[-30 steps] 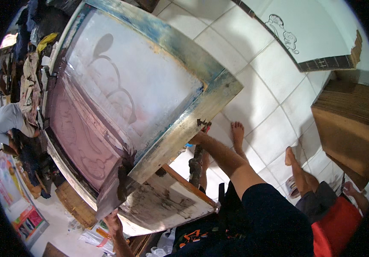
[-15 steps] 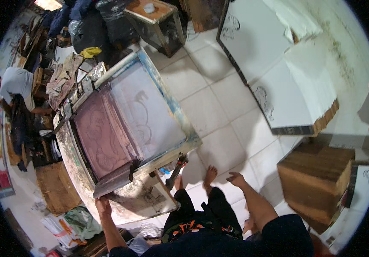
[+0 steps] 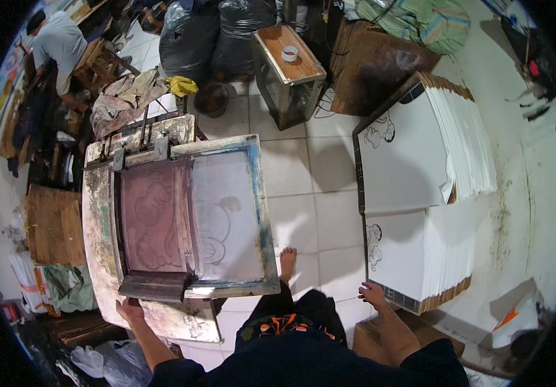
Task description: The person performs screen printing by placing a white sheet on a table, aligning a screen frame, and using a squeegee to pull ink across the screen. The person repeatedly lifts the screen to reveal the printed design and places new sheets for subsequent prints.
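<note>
My left hand [image 3: 131, 311] is closed against the near left end of a dark squeegee [image 3: 154, 287]; whether it grips that or the frame edge beneath is hidden. The squeegee lies across the near rim of a wooden screen-printing frame [image 3: 270, 248]. Reddish-brown ink [image 3: 152, 219] covers the mesh's left part, and faint figure outlines show on its pale right part. At the near left corner of a stack of white sheets [image 3: 400, 174], my right hand [image 3: 373, 294] is open with fingers extended, holding nothing visible. Line drawings are printed along the sheets' left edge.
The frame is clamped to a stained white table [image 3: 100, 271]. Behind stand a wood-topped stand [image 3: 291, 51] and black bags [image 3: 188, 42]. A cardboard box [image 3: 381, 342] sits below my right arm. Another person [image 3: 59, 45] bends at the far left.
My view has swung right, showing more of the sheet stack. My right hand has moved from over the floor to the stack's near corner. My left hand stays by the squeegee.
</note>
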Available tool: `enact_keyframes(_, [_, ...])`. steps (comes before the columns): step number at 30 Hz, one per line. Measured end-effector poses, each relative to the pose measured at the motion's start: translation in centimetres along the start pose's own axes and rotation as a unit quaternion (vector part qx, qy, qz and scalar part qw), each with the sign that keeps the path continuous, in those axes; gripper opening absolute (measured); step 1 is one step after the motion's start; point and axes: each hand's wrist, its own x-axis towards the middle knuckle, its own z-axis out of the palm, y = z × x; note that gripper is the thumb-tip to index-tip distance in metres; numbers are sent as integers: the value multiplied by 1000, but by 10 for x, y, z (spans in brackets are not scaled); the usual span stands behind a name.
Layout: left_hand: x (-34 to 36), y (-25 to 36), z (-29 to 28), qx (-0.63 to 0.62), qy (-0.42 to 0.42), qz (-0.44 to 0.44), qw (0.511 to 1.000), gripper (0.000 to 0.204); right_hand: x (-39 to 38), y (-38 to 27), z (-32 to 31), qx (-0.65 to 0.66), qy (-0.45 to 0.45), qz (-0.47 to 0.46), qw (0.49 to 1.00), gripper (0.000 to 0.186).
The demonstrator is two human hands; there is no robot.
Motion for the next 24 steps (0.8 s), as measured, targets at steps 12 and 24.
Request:
enact_keyframes(12, [-80, -13, -7, 104, 325, 130, 931, 95, 123, -223, -114, -206, -99, 15, 973, 48])
enact_keyframes(24, [-157, -101, 333, 442, 293, 531, 661, 57, 311, -717, 19, -357, -135, -263, 886, 40])
